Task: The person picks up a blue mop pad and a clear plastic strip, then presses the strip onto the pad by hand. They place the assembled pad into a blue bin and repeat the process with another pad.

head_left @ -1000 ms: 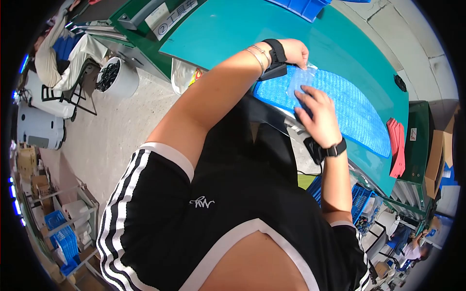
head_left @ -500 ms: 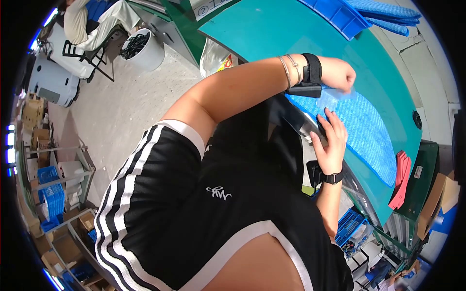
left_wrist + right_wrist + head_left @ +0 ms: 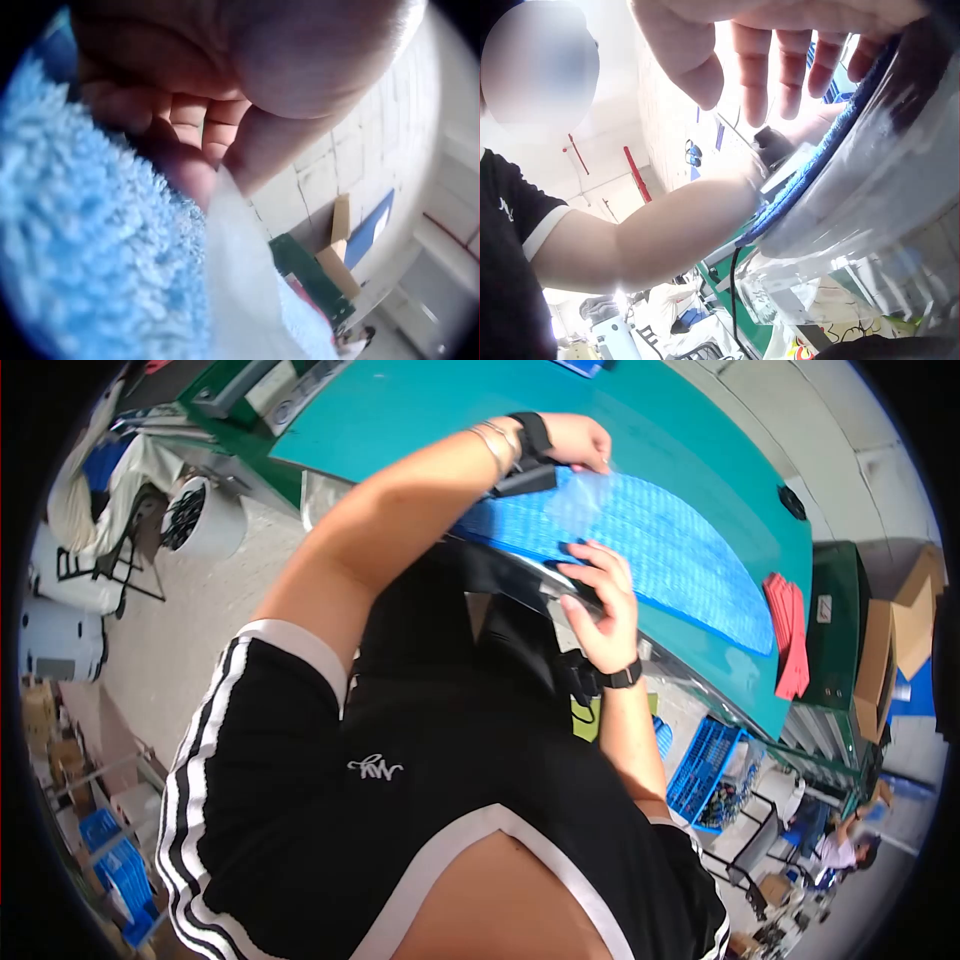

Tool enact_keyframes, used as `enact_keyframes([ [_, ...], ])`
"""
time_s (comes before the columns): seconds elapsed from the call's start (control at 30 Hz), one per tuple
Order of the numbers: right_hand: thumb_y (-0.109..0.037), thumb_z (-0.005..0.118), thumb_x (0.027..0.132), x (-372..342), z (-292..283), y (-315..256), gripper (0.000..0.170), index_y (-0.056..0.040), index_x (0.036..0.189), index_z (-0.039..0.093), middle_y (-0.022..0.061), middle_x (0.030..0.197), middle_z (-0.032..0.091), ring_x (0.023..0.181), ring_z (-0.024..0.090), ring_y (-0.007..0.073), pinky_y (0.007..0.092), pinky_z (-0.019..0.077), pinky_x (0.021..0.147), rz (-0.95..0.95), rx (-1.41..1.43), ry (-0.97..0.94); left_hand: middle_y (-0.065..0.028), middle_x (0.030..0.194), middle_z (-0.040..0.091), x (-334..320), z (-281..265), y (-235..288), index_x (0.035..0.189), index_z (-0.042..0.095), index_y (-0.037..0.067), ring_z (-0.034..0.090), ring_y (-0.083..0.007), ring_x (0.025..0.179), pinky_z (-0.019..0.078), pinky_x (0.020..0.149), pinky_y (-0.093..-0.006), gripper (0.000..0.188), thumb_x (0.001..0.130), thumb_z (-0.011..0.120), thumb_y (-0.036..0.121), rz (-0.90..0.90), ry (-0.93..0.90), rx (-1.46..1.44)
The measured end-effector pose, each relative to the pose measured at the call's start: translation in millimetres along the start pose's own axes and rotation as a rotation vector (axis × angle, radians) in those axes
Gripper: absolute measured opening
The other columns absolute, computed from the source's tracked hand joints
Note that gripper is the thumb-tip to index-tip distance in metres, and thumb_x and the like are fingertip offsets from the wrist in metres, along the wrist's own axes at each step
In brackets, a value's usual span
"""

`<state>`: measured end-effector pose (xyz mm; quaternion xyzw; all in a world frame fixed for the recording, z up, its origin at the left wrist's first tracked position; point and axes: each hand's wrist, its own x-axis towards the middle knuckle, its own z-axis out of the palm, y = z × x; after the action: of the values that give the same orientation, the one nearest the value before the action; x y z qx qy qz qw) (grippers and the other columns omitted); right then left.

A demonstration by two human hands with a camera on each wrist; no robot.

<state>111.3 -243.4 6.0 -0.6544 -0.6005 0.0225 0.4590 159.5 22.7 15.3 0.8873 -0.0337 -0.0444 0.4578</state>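
A blue pile-textured pad point(image 3: 665, 545) with a rounded far side lies along the near edge of the green table. At its left part, my left hand point(image 3: 578, 442) pinches a translucent plastic film point(image 3: 578, 505) between thumb and fingers. In the left wrist view the film point(image 3: 244, 277) hangs down from the fingertips beside the fluffy pile point(image 3: 97, 217). My right hand point(image 3: 607, 605) is at the pad's near edge, fingers extended and fingertips close to the film's lower end. Those fingers point(image 3: 754, 75) look straight and spread in the right wrist view, above the pad's bound edge point(image 3: 810, 169).
Red strips point(image 3: 787, 635) lie at the table's right end, near a round black object point(image 3: 792, 503). Beyond it stand a green cabinet point(image 3: 838, 630) and a cardboard box point(image 3: 890, 660). A blue crate point(image 3: 705, 770) is below the table. To the left is a white bin point(image 3: 205, 520).
The head view has shifted. The film, earlier under the right fingertips, is now drawn away from them in my left hand. My right hand has moved back toward the pad's near edge.
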Motion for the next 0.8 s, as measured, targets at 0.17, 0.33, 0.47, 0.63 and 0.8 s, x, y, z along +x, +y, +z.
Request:
enact_keyframes([
  [0.17, -0.009, 0.069, 0.072, -0.3, -0.6, -0.9, 0.029, -0.0045, 0.100, 0.067, 0.0132, 0.116, 0.061, 0.115, 0.052, 0.0339, 0.0435, 0.0390, 0.099, 0.057, 0.110, 0.023, 0.0059, 0.068, 0.053, -1.2, -12.6, -13.0, 0.085, 0.061, 0.007, 0.043, -0.0024, 0.057, 0.0318, 0.051, -0.0200, 0.012, 0.088, 0.065, 0.018, -0.086, -0.066, -0.302],
  [0.33, -0.003, 0.063, 0.082, 24.7, -16.7, -3.5, 0.017, -0.0013, 0.099, 0.067, 0.0130, 0.102, 0.066, 0.101, 0.061, 0.0270, 0.0351, 0.0447, 0.092, 0.212, 0.146, 0.067, 0.0043, 0.078, 0.061, 2.1, -8.1, -13.9, 0.093, 0.068, 0.008, 0.048, -0.0044, 0.067, 0.0378, 0.060, -0.0204, 0.015, 0.084, 0.068, 0.020, -0.088, -0.006, -0.211],
  [0.47, -0.018, 0.064, 0.083, 64.6, -23.0, 24.0, 0.033, -0.0016, 0.112, 0.062, 0.0169, 0.115, 0.062, 0.109, 0.057, 0.0333, 0.0400, 0.0437, 0.095, 0.105, -0.185, -0.069, 0.0054, 0.074, 0.060, 5.0, -9.0, -17.1, 0.090, 0.069, 0.008, 0.047, -0.0033, 0.063, 0.0368, 0.056, -0.0199, 0.014, 0.084, 0.069, 0.021, -0.110, -0.011, -0.210],
  [0.63, -0.028, 0.064, 0.084, 81.1, -11.0, 45.3, 0.043, -0.0022, 0.118, 0.061, 0.0133, 0.120, 0.058, 0.115, 0.052, 0.0317, 0.0406, 0.0414, 0.097, 0.155, -0.390, -0.255, 0.0059, 0.070, 0.059, 2.8, -8.0, -15.5, 0.088, 0.069, 0.007, 0.044, -0.0023, 0.057, 0.0347, 0.051, -0.0199, 0.013, 0.084, 0.069, 0.019, -0.089, -0.009, -0.206],
  [0.8, -0.032, 0.066, 0.083, 54.3, -10.4, 10.9, 0.046, -0.0045, 0.119, 0.061, 0.0181, 0.126, 0.054, 0.119, 0.049, 0.0353, 0.0456, 0.0390, 0.099, 0.073, -0.474, -0.299, 0.0047, 0.068, 0.059, 4.4, -6.2, -15.3, 0.087, 0.068, 0.005, 0.042, -0.0022, 0.051, 0.0330, 0.047, -0.0201, 0.011, 0.084, 0.069, 0.016, -0.094, 0.003, -0.256],
])
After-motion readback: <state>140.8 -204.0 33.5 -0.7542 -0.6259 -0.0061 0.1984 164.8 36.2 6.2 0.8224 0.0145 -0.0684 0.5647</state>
